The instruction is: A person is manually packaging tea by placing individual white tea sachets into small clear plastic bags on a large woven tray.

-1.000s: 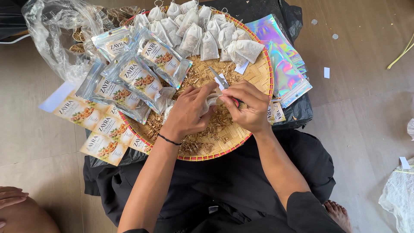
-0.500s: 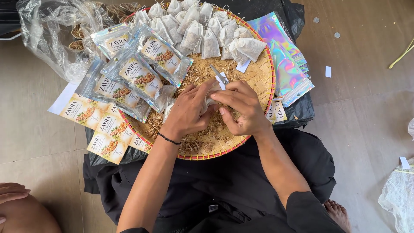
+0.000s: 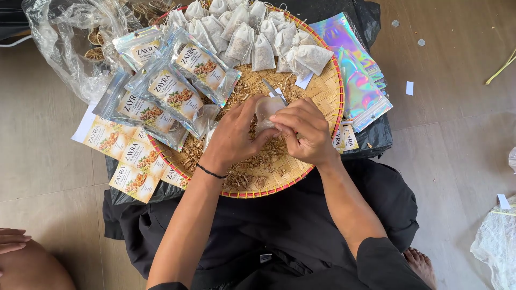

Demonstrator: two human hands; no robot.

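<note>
Woven bamboo tray: rough, matt, red-edged rim. Small filter bag: thin matt fabric, semi-translucent. Filled drawstring bags: same matt cloth. Labelled pouches: glossy clear plastic. Holographic pouches: mirror-gloss foil. Wood floor: smooth, satin.

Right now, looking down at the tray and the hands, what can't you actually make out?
Head view only:
- Small mesh sachet: mostly covered by the left hand and right hand; whether it is filled or tied is unclear.
- Dried slices under the crumpled clear plastic bag: kind unclear.
- Top sachets on the woven tray: cut off by the upper edge.
- Another person's hand: cut off at left.
</note>
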